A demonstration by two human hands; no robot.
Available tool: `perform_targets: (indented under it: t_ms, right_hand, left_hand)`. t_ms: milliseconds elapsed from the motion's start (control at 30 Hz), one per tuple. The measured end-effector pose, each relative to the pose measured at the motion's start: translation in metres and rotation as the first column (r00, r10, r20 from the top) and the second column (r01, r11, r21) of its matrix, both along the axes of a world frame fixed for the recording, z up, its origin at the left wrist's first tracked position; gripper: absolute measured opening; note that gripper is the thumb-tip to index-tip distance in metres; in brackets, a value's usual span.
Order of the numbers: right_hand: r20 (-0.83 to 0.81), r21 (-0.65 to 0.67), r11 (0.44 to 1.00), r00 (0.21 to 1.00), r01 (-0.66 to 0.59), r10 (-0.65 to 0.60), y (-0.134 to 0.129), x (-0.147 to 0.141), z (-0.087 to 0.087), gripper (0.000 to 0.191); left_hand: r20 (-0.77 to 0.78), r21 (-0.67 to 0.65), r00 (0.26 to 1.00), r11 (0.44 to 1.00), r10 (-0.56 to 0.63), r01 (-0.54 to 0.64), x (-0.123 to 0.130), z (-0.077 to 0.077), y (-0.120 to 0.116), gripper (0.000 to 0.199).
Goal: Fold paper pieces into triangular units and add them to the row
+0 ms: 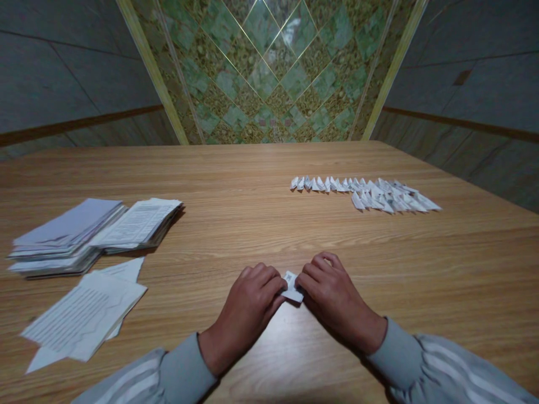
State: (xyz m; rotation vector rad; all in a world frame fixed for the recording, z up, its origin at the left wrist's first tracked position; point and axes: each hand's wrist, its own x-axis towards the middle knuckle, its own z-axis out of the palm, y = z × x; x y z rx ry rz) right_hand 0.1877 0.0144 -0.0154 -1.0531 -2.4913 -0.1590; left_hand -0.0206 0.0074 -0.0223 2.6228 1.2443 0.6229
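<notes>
A small folded piece of white printed paper [291, 292] is held between my two hands, just above the wooden table near its front middle. My left hand [251, 300] pinches its left side, with the fingers curled together. On the right side, my right hand [332, 297] grips the same paper with bent fingers. Several small folded paper pieces [326, 184] stand in a row farther back on the right, and a second, shorter row [389, 201] lies in front of its right end.
Two stacks of paper, one [69, 224] at the far left and another [141, 223] touching it, lie on the wooden table [236, 224]. Loose printed sheets [90, 308] lie in front of them. A green patterned wall [269, 73] rises beyond the table's back edge.
</notes>
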Motion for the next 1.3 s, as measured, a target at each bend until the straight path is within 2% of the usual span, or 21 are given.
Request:
perform_targets:
  t_ms: [233,433,600,900,1033,1300]
  right_hand:
    - [-0.123,-0.273,0.961,0.992,-0.044,0.011,0.005,0.010,0.001,0.006]
    - [-0.186,-0.359,0.931,0.983,-0.068,0.000,0.008,0.015,-0.001,0.002]
    - [-0.199,-0.431,0.901,0.979,-0.047,-0.044,0.007,0.013,0.004,0.006]
    - [-0.160,-0.430,0.901,0.978,0.055,-0.137,0.009,0.011,0.001,0.010]
    - [-0.164,-0.452,0.890,0.976,0.056,-0.145,0.009,0.012,0.001,0.010]
    - [-0.215,-0.471,0.882,0.968,0.012,-0.128,0.011,0.014,0.003,0.008]
  left_hand:
    - [0.061,-0.082,0.997,0.996,0.038,-0.033,-0.002,0.000,0.001,0.004]
    - [0.080,-0.105,0.996,0.994,0.033,-0.024,-0.003,0.001,0.000,0.010]
    - [0.074,-0.162,0.992,0.983,0.103,-0.090,-0.003,0.000,0.001,0.014]
    - [0.004,-0.163,0.994,0.981,0.107,-0.105,-0.002,0.001,0.008,0.013]
    - [0.011,-0.155,0.995,0.983,0.101,-0.098,-0.005,0.002,0.011,0.010]
    - [0.094,-0.134,0.996,0.991,0.009,0.004,-0.008,0.001,0.020,0.008]
